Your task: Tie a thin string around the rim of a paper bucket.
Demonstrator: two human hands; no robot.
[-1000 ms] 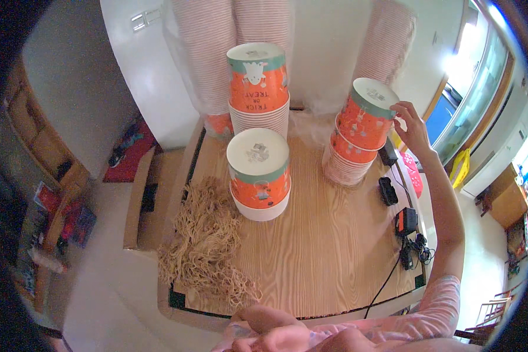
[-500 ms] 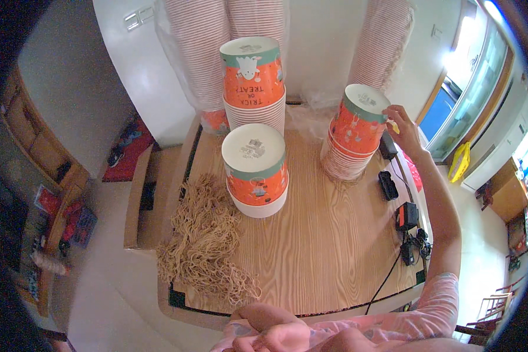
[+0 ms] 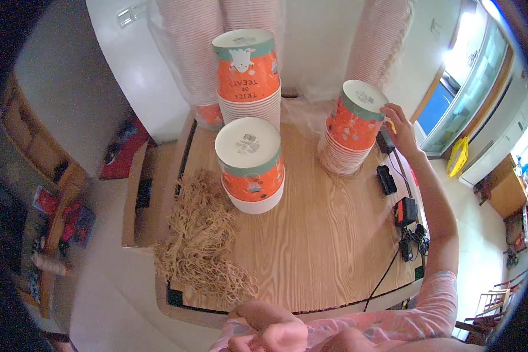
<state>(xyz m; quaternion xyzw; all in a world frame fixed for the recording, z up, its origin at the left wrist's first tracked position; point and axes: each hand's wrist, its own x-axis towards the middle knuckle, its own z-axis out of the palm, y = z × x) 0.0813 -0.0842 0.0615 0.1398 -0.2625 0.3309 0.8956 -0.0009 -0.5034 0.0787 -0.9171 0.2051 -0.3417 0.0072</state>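
Observation:
At the right of the table stands an upside-down stack of orange paper buckets [image 3: 352,126] with a green band and white base. My right hand [image 3: 400,130] touches the top bucket's right edge, its fingers bent together. A small yellowish bit shows beside those fingers; what they pinch is unclear. My left hand [image 3: 273,337] is curled close to my body at the lower edge, and its inside is hidden. Left of centre, a short inverted bucket stack [image 3: 254,182] stands before a taller bucket stack [image 3: 248,76]. Beside them lies a tangled heap of tan cords [image 3: 202,246].
Tall plastic-wrapped bucket stacks [image 3: 190,58] stand at the back, with another wrapped stack [image 3: 378,44] at back right. Black adapters and cables [image 3: 406,211] lie along the table's right edge. An open cardboard box [image 3: 152,199] is left of the wooden table [image 3: 311,246].
The whole view has shifted slightly, so things sit a little further left and up. My right hand stays at the right stack; my left hand looks the same.

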